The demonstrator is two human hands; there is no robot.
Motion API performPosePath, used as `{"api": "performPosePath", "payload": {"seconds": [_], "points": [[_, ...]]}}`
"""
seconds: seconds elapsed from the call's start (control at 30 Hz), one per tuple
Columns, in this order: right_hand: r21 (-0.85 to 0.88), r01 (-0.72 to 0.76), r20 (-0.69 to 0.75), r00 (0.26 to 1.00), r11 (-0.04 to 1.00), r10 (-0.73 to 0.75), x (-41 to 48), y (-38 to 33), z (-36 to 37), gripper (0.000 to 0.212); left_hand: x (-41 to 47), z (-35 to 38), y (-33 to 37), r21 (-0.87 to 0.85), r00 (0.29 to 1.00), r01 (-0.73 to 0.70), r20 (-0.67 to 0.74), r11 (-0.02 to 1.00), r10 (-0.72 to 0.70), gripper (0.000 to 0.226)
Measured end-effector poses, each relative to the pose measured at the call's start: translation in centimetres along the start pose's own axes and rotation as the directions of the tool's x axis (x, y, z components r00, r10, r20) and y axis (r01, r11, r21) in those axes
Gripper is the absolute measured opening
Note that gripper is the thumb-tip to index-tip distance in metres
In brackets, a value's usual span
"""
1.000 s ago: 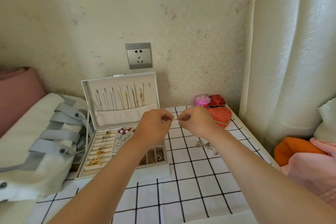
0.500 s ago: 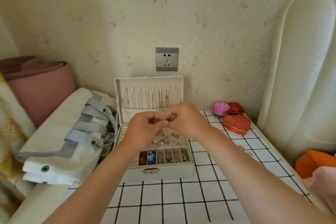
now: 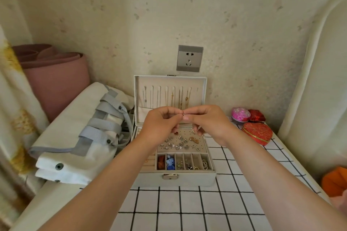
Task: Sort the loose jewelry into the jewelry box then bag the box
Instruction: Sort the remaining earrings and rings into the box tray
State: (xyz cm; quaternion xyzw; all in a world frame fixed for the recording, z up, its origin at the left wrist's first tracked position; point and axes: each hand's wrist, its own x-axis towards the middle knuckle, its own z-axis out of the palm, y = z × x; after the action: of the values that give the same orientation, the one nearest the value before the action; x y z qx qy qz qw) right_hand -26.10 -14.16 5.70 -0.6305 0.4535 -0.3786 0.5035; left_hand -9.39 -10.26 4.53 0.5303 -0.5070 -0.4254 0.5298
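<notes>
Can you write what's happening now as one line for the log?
step: sorting | left hand + right hand: pinching tiny silver jewelry piece | over: open grey jewelry box | white canvas bag: unused

Soft even daylight, warm cast; shadows faint; no glare noted. Wide-angle bending observed at edges; detail slightly soft.

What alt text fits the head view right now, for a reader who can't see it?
Two bare hands, left hand and right hand, pinch a tiny silver piece of jewelry between their fingertips above an open pale grey jewelry box on a black-and-white checked tabletop. A white canvas bag with grey straps lies left of the box.
</notes>
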Motion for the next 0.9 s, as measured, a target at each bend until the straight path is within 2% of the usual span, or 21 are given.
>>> {"api": "performPosePath", "payload": {"seconds": [0.17, 0.23, 0.3, 0.37, 0.43, 0.7, 0.77, 0.9], "points": [[-0.021, -0.003, -0.052, 0.999, 1.000, 0.002, 0.6, 0.0, -0.3, 0.012, 0.2, 0.1, 0.2, -0.082, 0.999, 0.046, 0.004, 0.996, -0.046, 0.009], [-0.187, 0.021, -0.171, 0.984, 0.982, -0.053, 1.1, 0.8, -1.1, 0.009, 0.4, 0.2, -0.1, -0.084, 0.998, 0.056, -0.015, 0.995, -0.057, 0.010], [-0.419, 0.026, -0.259, 0.955, 0.908, -0.147, 1.7, 2.2, -1.9, 0.011, 0.5, 0.1, -0.5, -0.066, 0.997, 0.066, -0.030, 0.996, -0.068, 0.010], [-0.589, 0.006, -0.254, 0.948, 0.808, -0.192, 2.0, 3.6, -2.5, 0.012, 0.6, 0.1, -0.9, -0.036, 0.997, 0.065, -0.041, 0.997, -0.067, 0.010], [-0.687, -0.011, -0.215, 0.958, 0.727, -0.189, 2.0, 4.6, -2.6, 0.013, 0.7, 0.1, -1.2, -0.002, 0.998, 0.051, -0.044, 0.999, -0.051, 0.009], [-0.816, 0.020, -0.122, 0.971, 0.577, -0.206, 1.7, 4.8, -1.9, 0.011, 0.8, 0.5, -1.5, 0.057, 1.000, 0.024, -0.004, 0.998, -0.024, 0.009], [-0.811, 0.022, -0.134, 0.966, 0.585, -0.222, 1.8, 4.9, -2.0, 0.012, 0.8, 0.5, -1.5, 0.072, 1.000, 0.024, -0.005, 0.997, -0.023, 0.008], [-0.745, 0.054, -0.176, 0.945, 0.665, -0.274, 2.1, 4.6, -1.8, 0.013, 1.1, -0.1, -1.4, 0.122, 1.000, 0.003, -0.029, 0.992, 0.001, 0.006]]}}
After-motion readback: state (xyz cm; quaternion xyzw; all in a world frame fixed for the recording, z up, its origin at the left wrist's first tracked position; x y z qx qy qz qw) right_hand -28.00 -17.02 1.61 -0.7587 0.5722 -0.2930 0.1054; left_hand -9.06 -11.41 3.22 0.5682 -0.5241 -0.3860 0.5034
